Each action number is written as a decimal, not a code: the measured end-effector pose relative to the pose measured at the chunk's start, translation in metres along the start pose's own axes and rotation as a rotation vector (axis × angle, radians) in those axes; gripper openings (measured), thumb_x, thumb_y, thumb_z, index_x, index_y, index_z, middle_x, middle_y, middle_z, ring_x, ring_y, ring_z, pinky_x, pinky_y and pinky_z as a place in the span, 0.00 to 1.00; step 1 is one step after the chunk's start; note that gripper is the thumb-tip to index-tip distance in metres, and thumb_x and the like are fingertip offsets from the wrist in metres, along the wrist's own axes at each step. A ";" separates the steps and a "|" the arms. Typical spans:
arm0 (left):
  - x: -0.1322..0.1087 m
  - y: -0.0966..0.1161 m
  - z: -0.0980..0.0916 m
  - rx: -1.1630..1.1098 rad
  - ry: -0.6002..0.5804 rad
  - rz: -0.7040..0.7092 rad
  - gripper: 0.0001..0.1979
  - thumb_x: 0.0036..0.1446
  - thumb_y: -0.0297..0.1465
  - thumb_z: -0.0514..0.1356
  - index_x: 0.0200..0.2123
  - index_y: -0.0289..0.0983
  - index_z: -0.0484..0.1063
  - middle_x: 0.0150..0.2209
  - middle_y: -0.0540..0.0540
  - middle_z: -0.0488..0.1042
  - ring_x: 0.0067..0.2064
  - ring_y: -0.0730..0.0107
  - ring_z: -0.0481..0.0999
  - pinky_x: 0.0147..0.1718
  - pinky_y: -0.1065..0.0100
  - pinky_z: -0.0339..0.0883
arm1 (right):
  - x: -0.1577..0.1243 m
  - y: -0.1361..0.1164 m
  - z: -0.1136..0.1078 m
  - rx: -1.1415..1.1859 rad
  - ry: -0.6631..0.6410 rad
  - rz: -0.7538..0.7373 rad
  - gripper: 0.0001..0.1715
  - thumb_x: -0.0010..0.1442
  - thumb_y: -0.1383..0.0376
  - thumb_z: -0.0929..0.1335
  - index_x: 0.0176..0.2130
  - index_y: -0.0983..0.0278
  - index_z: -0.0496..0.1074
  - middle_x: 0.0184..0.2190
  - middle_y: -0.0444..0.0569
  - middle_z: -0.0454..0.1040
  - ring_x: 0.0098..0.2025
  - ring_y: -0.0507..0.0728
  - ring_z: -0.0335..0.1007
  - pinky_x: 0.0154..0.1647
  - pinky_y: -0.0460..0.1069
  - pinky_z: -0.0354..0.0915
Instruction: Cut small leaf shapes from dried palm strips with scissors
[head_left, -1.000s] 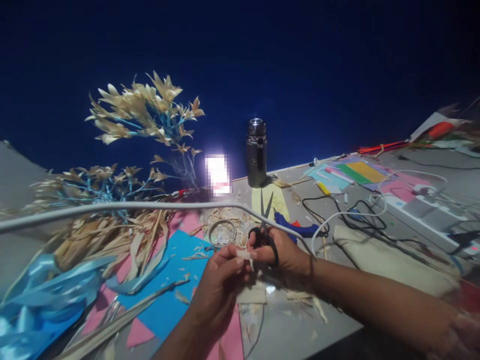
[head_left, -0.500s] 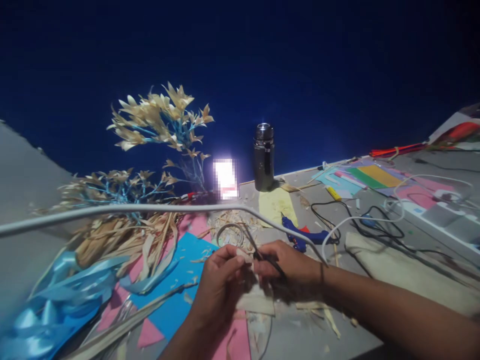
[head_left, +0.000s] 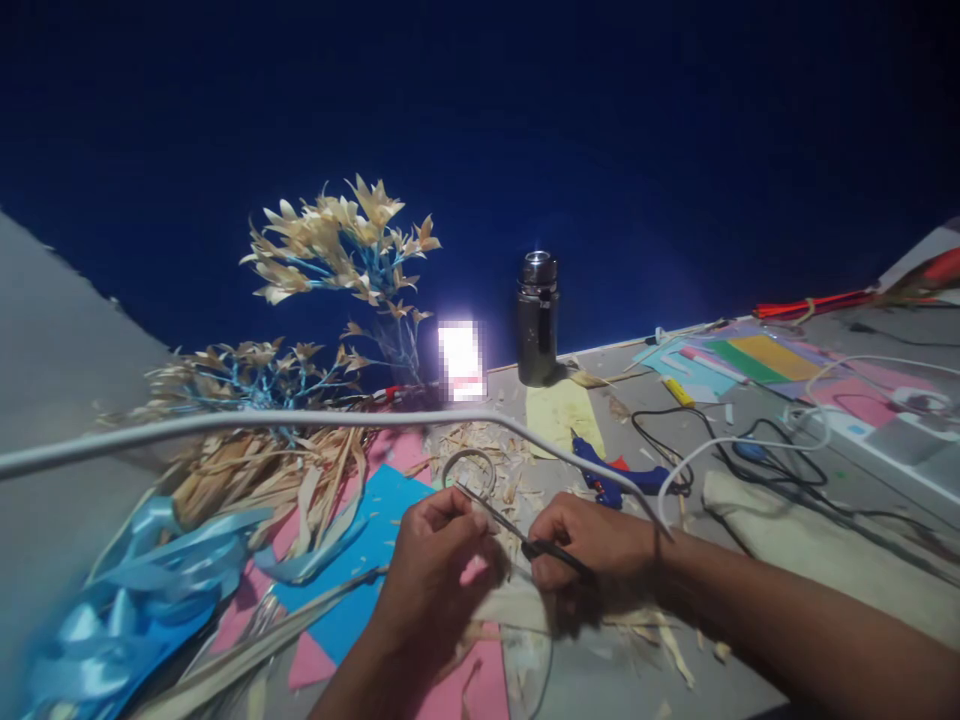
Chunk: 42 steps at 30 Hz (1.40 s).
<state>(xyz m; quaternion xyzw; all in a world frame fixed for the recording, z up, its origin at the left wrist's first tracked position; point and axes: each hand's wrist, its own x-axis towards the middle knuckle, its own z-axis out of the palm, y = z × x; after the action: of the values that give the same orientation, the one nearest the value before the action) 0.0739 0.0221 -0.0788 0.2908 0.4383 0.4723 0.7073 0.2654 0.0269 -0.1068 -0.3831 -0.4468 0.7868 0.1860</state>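
Handling the scissors (head_left: 501,518) looks to be the step: I see the right hand (head_left: 592,532) closed on their handles, blades slanting across to the fingertips of the left hand (head_left: 433,550), whose fingers curl inward, though I cannot tell whether they grip anything. Any further snip would, I judge, call for steadying the left hand and lining up the blades. Past both hands the ring (head_left: 469,454) and cable (head_left: 375,416) crowd my reach; barer table (head_left: 600,665) lies on the right hand's near side.
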 end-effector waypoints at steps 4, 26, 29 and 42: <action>0.000 0.002 -0.001 0.011 0.000 -0.003 0.10 0.45 0.26 0.68 0.24 0.38 0.68 0.18 0.53 0.69 0.22 0.68 0.71 0.26 0.65 0.64 | 0.002 0.002 -0.003 -0.019 0.018 0.010 0.25 0.43 0.52 0.79 0.20 0.66 0.70 0.14 0.44 0.71 0.14 0.50 0.67 0.10 0.41 0.59; 0.010 -0.022 -0.001 -0.074 -0.152 -0.059 0.09 0.48 0.29 0.71 0.28 0.34 0.74 0.22 0.49 0.75 0.24 0.73 0.72 0.26 0.72 0.63 | 0.005 -0.008 0.009 0.139 0.312 -0.425 0.18 0.41 0.65 0.79 0.31 0.66 0.72 0.26 0.41 0.71 0.27 0.50 0.66 0.30 0.45 0.62; 0.010 -0.020 -0.003 -0.061 -0.181 -0.081 0.09 0.48 0.28 0.71 0.26 0.34 0.73 0.20 0.49 0.73 0.23 0.74 0.70 0.25 0.73 0.62 | 0.005 -0.009 0.007 0.071 0.299 -0.400 0.17 0.42 0.64 0.79 0.31 0.66 0.73 0.24 0.40 0.70 0.26 0.49 0.63 0.28 0.44 0.60; 0.015 -0.017 -0.009 -0.267 -0.124 -0.105 0.13 0.43 0.20 0.74 0.31 0.34 0.75 0.27 0.46 0.77 0.27 0.76 0.75 0.29 0.76 0.69 | 0.008 -0.010 0.007 0.296 0.327 -0.481 0.25 0.39 0.62 0.81 0.36 0.66 0.74 0.33 0.46 0.75 0.32 0.51 0.68 0.33 0.45 0.62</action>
<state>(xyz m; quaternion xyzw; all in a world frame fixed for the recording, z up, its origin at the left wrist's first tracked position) 0.0753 0.0293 -0.1020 0.1996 0.3415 0.4699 0.7891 0.2545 0.0335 -0.0999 -0.3567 -0.3696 0.7046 0.4897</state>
